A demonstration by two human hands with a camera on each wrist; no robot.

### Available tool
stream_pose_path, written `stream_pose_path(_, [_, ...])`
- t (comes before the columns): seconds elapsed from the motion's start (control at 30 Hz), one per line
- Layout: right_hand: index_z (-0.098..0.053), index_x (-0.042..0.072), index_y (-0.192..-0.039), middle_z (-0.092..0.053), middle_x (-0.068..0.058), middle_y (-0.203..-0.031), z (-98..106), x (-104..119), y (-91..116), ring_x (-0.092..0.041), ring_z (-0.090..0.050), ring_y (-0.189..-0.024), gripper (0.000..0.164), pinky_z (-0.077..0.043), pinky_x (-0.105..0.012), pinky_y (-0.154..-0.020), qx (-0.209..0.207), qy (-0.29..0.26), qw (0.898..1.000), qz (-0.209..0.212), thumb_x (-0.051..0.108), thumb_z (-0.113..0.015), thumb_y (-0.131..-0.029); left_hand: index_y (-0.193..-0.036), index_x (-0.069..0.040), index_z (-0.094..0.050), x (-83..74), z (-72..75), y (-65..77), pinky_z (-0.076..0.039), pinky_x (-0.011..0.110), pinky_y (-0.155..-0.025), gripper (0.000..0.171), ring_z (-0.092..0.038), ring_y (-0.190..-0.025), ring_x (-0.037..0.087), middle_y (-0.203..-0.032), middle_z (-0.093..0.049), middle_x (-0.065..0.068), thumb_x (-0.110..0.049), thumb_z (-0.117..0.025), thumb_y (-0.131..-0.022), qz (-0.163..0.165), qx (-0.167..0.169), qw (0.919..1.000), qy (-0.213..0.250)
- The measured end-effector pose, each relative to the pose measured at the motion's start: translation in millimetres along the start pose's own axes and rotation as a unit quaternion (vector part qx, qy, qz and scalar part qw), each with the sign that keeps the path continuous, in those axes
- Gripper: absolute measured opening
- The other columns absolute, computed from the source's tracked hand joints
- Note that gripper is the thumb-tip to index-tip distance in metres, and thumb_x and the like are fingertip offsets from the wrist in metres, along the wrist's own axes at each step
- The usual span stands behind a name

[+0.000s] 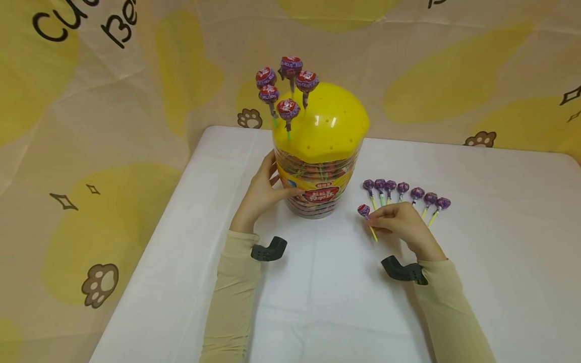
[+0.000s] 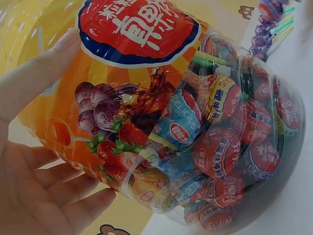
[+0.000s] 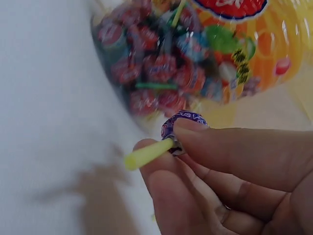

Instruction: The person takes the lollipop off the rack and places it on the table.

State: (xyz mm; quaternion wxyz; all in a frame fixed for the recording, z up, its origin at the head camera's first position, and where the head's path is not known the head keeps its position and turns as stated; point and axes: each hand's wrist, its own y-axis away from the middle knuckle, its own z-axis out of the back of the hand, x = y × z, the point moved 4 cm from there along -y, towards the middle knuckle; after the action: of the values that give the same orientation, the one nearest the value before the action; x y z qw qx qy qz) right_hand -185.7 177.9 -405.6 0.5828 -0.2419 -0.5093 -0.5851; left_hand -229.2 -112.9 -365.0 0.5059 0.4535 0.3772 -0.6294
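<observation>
A clear plastic jar [image 1: 317, 174] full of wrapped lollipops stands on the table under a domed yellow lid [image 1: 333, 121] with small holes. Several purple-and-red lollipops [image 1: 288, 109] stick upright from the lid's left side. My left hand [image 1: 263, 194] holds the jar's left side, thumb across the front label [image 2: 139, 29] and fingers curved behind. Between thumb and fingers, my right hand [image 1: 401, 224] pinches a purple lollipop [image 3: 183, 119] just below its head, its yellow stick [image 3: 149, 153] pointing down. This lollipop is right of the jar, over the table.
A row of several purple lollipops [image 1: 403, 187] lies on the white table [image 1: 336, 302] behind my right hand, heads pointing away. Behind the table hangs a yellow patterned cloth [image 1: 436, 75]. Each wrist carries a dark camera mount [image 1: 270, 249].
</observation>
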Motion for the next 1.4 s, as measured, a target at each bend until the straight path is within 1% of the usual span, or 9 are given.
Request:
stream_pose_path(0.17, [-0.062, -0.018, -0.102, -0.071, -0.015, -0.088, 3, -12, -3, -0.007, -0.066, -0.069, 0.025, -0.057, -0.021, -0.067, 0.003, -0.013, 1.000, -0.018, 0.002, -0.064, -0.087, -0.151, -0.012, -0.014, -1.4, 0.1, 0.3, -0.028, 0.036, -0.112, 0.104, -0.024, -0.139, 0.022, -0.154, -0.022, 0.005, -0.017, -0.082, -0.073, 0.004, 0.001, 1.0000, -0.001])
stream_pose_path(0.27, [-0.062, -0.018, -0.102, -0.071, -0.013, -0.085, 3, -17, -3, -0.006, -0.065, -0.067, 0.026, -0.056, -0.020, -0.065, -0.003, -0.014, 1.000, -0.025, 0.003, -0.065, -0.087, -0.151, -0.012, -0.013, 0.0, -0.7, 1.2, -0.028, 0.035, -0.112, 0.105, -0.023, -0.140, 0.021, -0.154, -0.021, 0.004, -0.017, -0.082, -0.073, 0.008, 0.004, 1.0000, 0.001])
stream_pose_path(0.4, [-0.067, -0.012, -0.096, -0.070, -0.004, -0.076, 3, -20, -1, -0.006, -0.063, -0.065, 0.025, -0.052, -0.017, -0.065, -0.007, 0.029, 0.999, -0.034, 0.010, -0.069, -0.085, -0.151, -0.012, -0.013, 2.0, -1.5, 2.7, -0.028, 0.036, -0.112, 0.104, -0.024, -0.140, 0.022, -0.154, -0.021, 0.005, -0.017, -0.082, -0.073, 0.014, 0.005, 0.9999, 0.000])
stream_pose_path(0.53, [-0.069, -0.004, -0.085, -0.065, 0.001, -0.066, 2, -21, 1, -0.009, -0.059, -0.062, 0.021, -0.049, -0.019, -0.059, 0.004, 0.077, 0.996, -0.040, 0.016, -0.072, -0.083, -0.151, -0.012, -0.013, 1.7, -1.8, 4.4, -0.028, 0.036, -0.112, 0.104, -0.024, -0.140, 0.022, -0.154, -0.021, 0.005, -0.018, -0.082, -0.073, 0.021, 0.006, 0.9998, 0.000])
stream_pose_path(0.67, [-0.069, -0.002, -0.079, -0.065, 0.000, -0.063, 1, -19, -1, -0.011, -0.058, -0.061, 0.019, -0.048, -0.021, -0.057, 0.014, 0.104, 0.994, -0.030, 0.016, -0.071, -0.083, -0.151, -0.012, -0.013, 0.0, -0.8, 4.7, -0.028, 0.036, -0.112, 0.105, -0.024, -0.140, 0.023, -0.154, -0.022, 0.005, -0.018, -0.082, -0.073, 0.016, 0.004, 0.9999, -0.003])
stream_pose_path(0.87, [-0.070, 0.001, -0.077, -0.065, 0.000, -0.064, 5, -15, -4, -0.012, -0.055, -0.062, 0.018, -0.044, -0.024, -0.059, 0.003, 0.160, 0.987, -0.025, 0.018, -0.072, -0.083, -0.151, -0.011, -0.013, -0.7, 1.4, 2.5, -0.029, 0.036, -0.112, 0.104, -0.024, -0.140, 0.023, -0.154, -0.022, 0.006, -0.017, -0.082, -0.074, 0.005, -0.005, 1.0000, -0.007])
stream_pose_path(1.1, [-0.070, 0.003, -0.077, -0.066, 0.000, -0.065, 8, -14, -2, -0.013, -0.057, -0.064, 0.019, -0.044, -0.025, -0.063, 0.004, 0.174, 0.984, -0.032, 0.021, -0.073, -0.082, -0.151, -0.011, -0.013, 0.2, 0.3, 1.4, -0.028, 0.036, -0.112, 0.104, -0.024, -0.139, 0.023, -0.154, -0.022, 0.006, -0.016, -0.082, -0.073, 0.004, -0.004, 1.0000, -0.001])
stream_pose_path(1.2, [-0.071, 0.003, -0.078, -0.067, 0.000, -0.066, 10, -12, -1, -0.013, -0.057, -0.066, 0.019, -0.043, -0.026, -0.063, -0.004, 0.186, 0.982, -0.019, 0.021, -0.073, -0.082, -0.151, -0.011, -0.014, -0.7, -0.5, 2.0, -0.028, 0.036, -0.112, 0.104, -0.024, -0.140, 0.023, -0.154, -0.022, 0.006, -0.016, -0.082, -0.073, 0.005, -0.002, 1.0000, 0.001])
stream_pose_path(1.4, [-0.072, 0.000, -0.085, -0.069, -0.004, -0.074, 15, 0, 3, -0.016, -0.057, -0.070, 0.019, -0.045, -0.027, -0.063, -0.058, 0.187, 0.980, 0.033, 0.019, -0.072, -0.083, -0.151, -0.011, -0.014, -0.1, -0.3, 1.2, -0.029, 0.036, -0.112, 0.103, -0.025, -0.139, 0.023, -0.154, -0.023, 0.006, -0.017, -0.082, -0.074, 0.005, -0.003, 1.0000, -0.002])
